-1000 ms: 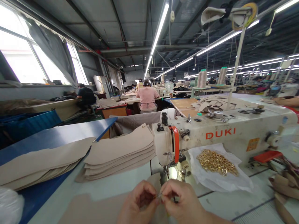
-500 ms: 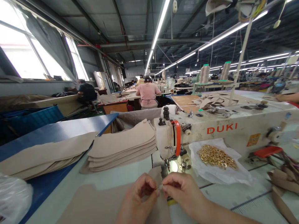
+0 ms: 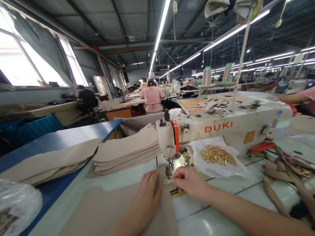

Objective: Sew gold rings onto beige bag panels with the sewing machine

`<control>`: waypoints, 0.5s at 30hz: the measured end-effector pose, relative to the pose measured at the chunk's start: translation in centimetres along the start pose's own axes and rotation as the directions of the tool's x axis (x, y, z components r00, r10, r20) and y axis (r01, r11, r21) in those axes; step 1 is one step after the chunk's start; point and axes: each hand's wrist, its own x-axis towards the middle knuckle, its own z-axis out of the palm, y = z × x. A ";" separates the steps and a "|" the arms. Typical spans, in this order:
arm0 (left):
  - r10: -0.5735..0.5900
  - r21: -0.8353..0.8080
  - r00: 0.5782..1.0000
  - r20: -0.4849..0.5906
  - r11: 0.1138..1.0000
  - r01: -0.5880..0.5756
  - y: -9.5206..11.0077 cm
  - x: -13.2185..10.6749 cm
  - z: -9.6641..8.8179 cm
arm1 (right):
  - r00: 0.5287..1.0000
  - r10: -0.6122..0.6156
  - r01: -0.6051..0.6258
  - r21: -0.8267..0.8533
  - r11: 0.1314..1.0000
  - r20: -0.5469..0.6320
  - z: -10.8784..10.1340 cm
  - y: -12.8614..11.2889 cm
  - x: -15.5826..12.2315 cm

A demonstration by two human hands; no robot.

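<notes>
My left hand (image 3: 144,196) lies flat, fingers stretched out, on a beige fabric piece (image 3: 103,213) spread on the table in front of me. My right hand (image 3: 188,182) is closed in a pinch on a small metal ring (image 3: 168,180), held at the fabric's far edge just below the needle area (image 3: 172,164) of the white DUKI sewing machine (image 3: 221,127). A heap of gold metal rings (image 3: 216,154) rests on white paper to the right of the needle.
Stacks of beige cut pieces (image 3: 128,150) sit left of the machine, another pile (image 3: 46,164) on the blue table. Beige straps (image 3: 283,177) lie at right. A plastic bag (image 3: 17,206) is at lower left. People (image 3: 152,98) work at tables behind; a sleeve and arm (image 3: 300,95) show far right.
My hands parted: the left one dropped flat onto the fabric, the right one carried the small ring forward toward the needle. The view shifted slightly right and down.
</notes>
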 end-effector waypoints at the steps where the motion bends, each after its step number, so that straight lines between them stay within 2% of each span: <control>1: 0.025 0.034 1.000 0.007 0.999 -0.025 0.0 -0.3 0.3 | 0.999 0.034 -0.034 0.004 0.999 0.020 0.0 -0.2 0.3; 7: 0.018 0.105 1.000 -0.023 0.994 -0.016 0.4 -1.4 1.3 | 0.980 0.157 -0.157 -0.008 0.988 0.120 0.6 -1.4 1.7; 15: 0.027 0.053 0.999 0.023 0.998 -0.028 1.0 -0.5 0.2 | 0.958 0.230 -0.214 -0.109 0.971 0.169 0.7 -2.2 2.5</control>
